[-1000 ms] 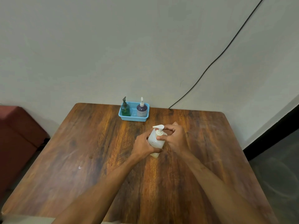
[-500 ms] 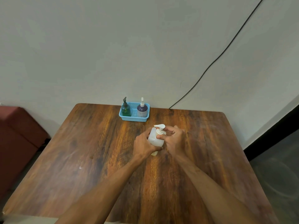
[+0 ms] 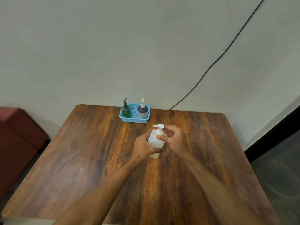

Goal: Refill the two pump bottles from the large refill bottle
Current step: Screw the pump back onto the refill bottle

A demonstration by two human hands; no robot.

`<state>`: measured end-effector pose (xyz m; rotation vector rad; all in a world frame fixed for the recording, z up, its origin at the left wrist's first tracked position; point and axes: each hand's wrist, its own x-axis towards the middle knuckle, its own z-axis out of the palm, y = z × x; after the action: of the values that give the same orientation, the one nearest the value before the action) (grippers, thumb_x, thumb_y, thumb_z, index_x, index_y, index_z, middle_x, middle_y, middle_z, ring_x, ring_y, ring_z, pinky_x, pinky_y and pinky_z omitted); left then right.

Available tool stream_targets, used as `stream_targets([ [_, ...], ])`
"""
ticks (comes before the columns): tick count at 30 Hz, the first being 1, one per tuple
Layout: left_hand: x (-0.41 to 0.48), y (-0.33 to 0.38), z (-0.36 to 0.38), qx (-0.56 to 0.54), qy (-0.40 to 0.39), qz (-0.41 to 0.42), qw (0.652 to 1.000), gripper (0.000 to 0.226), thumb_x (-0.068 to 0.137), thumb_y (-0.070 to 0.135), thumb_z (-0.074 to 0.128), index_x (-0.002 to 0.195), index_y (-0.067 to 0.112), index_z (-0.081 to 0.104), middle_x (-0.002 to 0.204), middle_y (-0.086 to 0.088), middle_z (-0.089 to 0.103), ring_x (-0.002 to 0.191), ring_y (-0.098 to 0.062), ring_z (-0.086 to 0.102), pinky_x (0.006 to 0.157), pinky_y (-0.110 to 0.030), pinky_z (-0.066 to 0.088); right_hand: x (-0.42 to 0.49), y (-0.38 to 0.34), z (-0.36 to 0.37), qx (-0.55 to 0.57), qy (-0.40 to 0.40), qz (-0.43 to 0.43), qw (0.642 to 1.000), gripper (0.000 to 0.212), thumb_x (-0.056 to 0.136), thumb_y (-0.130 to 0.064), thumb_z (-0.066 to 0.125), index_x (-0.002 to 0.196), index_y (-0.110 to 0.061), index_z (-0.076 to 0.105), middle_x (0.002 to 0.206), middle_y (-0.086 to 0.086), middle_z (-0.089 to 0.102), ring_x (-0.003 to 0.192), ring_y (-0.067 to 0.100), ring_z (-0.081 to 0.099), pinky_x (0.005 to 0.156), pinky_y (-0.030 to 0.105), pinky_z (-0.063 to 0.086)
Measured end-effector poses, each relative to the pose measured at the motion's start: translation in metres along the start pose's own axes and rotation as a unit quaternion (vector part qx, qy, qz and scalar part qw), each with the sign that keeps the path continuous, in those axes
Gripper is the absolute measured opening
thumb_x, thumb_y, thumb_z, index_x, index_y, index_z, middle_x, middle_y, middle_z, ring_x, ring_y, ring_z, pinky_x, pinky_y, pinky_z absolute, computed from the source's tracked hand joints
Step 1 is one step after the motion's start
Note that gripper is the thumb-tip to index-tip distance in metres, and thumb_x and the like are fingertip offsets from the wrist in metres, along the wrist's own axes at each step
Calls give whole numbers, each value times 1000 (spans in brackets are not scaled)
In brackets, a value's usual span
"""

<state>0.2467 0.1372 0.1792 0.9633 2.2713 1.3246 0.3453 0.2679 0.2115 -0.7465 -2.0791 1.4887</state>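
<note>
You have: pump bottles 3 – white, green, purple | blue basket 1 | hands 2 – left, right | table 1 | wall cable 1

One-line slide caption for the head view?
Left hand steadies the white pump bottle on the wooden table while the right hand grips its pump collar; two pump bottles wait in the blue basket.

A wooden surface is standing against a pale wall, a black cable running above it, a red seat sitting left.
</note>
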Motion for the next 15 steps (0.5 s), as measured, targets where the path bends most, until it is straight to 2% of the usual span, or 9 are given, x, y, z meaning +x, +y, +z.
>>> stream_targets([
  [2, 1, 3, 1, -3, 5, 2, 1000, 94, 54, 42, 93, 138, 30, 54, 124, 11, 66, 105, -7, 64, 85, -23, 55, -1, -1, 2, -12, 24, -4, 1000, 41, 78, -9, 85, 117, -9, 73, 113, 11, 64, 104, 28, 67, 81, 35, 60],
  [5, 1, 6, 5, -9, 16, 5, 1000, 92, 55, 41, 93, 137, 28, 55, 119, 14, 65, 103, -6, 64, 83, -20, 54, -3, 2, 9, -36, 74, -7, 997, 37, 75, -21, 86, 111, -20, 77, 101, 1, 64, 96, 26, 67, 78, 47, 62],
  [7, 1, 3, 7, -11, 9, 7, 1000, 93, 54, 44, 92, 137, 28, 55, 121, 11, 67, 103, -7, 65, 86, -27, 58, -5, 8, 15, -71, 94, -5, 993, 40, 74, -33, 84, 112, -26, 76, 98, -4, 62, 97, 27, 64, 77, 50, 61],
  [9, 2, -1, 7, -6, -7, 11, 1000, 92, 51, 46, 90, 136, 31, 56, 118, 12, 69, 102, -7, 66, 85, -32, 60, -8, 9, 16, -73, 99, -8, 992, 40, 75, -28, 85, 114, -23, 76, 101, 0, 63, 97, 28, 64, 79, 51, 60],
  [12, 4, -6, 4, -3, -36, 13, 999, 90, 52, 41, 90, 134, 33, 56, 115, 14, 68, 101, -5, 66, 84, -29, 59, -9, 7, 10, -25, 63, -19, 998, 47, 71, -15, 90, 116, -17, 75, 106, 9, 64, 96, 27, 66, 83, 51, 59],
  [15, 5, -7, -1, -15, -64, 22, 998, 85, 55, 30, 92, 131, 34, 55, 115, 16, 66, 105, -4, 65, 85, -19, 54, -9, 13, -6, 24, -22, -33, 999, 76, 61, -30, 93, 131, -20, 66, 124, 3, 67, 111, 23, 65, 87, 42, 60],
])
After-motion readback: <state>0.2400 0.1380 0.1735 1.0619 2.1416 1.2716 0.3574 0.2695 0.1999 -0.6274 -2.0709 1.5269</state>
